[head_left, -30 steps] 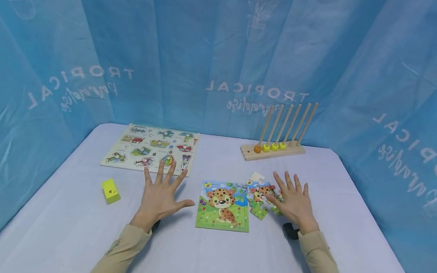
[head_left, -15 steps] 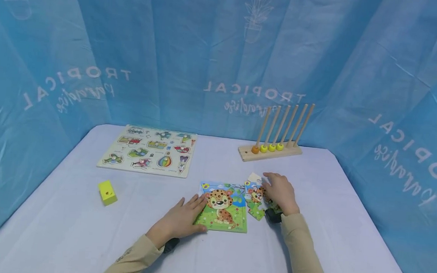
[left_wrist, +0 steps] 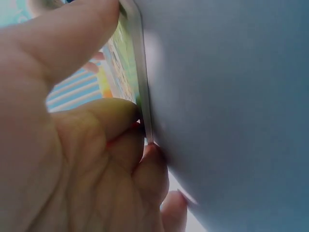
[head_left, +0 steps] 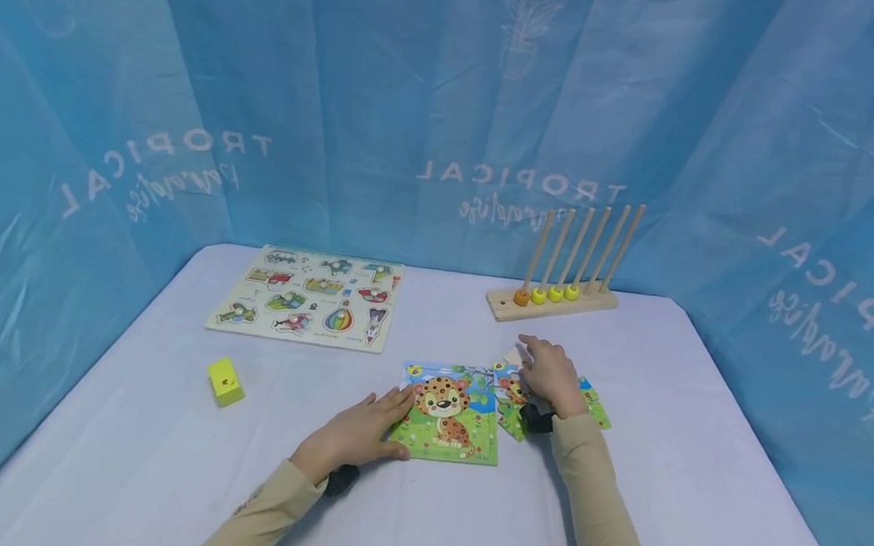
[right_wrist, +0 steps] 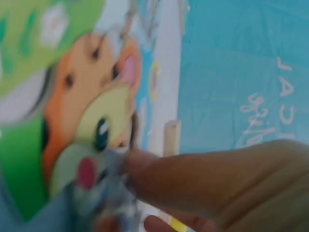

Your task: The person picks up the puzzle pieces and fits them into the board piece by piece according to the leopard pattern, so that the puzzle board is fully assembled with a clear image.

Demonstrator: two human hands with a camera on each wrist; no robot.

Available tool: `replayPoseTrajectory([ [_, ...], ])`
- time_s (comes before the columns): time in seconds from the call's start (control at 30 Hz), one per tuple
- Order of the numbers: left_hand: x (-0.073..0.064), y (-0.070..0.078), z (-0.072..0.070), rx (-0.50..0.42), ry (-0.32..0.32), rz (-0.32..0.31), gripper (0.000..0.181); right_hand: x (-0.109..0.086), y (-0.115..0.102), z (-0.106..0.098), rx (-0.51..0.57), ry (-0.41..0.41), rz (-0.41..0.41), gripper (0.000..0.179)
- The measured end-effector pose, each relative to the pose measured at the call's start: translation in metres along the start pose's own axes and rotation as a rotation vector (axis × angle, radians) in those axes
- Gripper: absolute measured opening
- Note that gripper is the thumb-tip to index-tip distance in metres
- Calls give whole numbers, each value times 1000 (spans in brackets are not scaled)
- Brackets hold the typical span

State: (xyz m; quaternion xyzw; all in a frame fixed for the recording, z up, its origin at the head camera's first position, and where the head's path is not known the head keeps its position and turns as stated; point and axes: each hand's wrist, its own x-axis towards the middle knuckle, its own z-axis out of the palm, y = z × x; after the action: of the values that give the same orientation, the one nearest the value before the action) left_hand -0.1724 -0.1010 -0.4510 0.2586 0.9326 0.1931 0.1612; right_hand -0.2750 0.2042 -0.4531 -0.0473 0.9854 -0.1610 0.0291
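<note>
A square leopard jigsaw puzzle (head_left: 465,425) lies flat on the table. My left hand (head_left: 360,431) rests over its left side with fingers extended and thumb at the near corner; in the left wrist view fingertips meet the board's edge (left_wrist: 143,92). To the right, loose jigsaw pieces (head_left: 509,419) are partly covered by my right hand (head_left: 551,376), whose fingers bend down over them. In the right wrist view the thumb (right_wrist: 193,179) overlaps a leopard-face piece (right_wrist: 91,106); I cannot tell whether it is pinched. More pieces (head_left: 597,408) show beyond the right wrist.
A peg puzzle board with vehicle pictures (head_left: 308,298) lies at the back left. A yellow block (head_left: 225,381) sits nearer on the left. At the back right stands a wooden bead rack (head_left: 555,301) with upright rods. Blue curtains (head_left: 380,94) hang behind the table.
From spread in the air, both hands came down: the left onto the leopard puzzle, the right onto the loose pieces. Since then the right has shifted slightly left, uncovering pieces on its right.
</note>
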Motion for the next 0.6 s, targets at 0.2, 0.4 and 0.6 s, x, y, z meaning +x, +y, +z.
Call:
replayPoseTrajectory([
  [0.2,0,-5,0,-27,-8,1,84,-4,-8,-4,-20,-62,-31,60],
  [0.4,3,-6,1,-37,-5,17,84,-9,3,-9,72,-112,14,60],
  [0.6,-1,-4,0,-59,5,2,84,-10,26,-14,328,-207,95,38],
])
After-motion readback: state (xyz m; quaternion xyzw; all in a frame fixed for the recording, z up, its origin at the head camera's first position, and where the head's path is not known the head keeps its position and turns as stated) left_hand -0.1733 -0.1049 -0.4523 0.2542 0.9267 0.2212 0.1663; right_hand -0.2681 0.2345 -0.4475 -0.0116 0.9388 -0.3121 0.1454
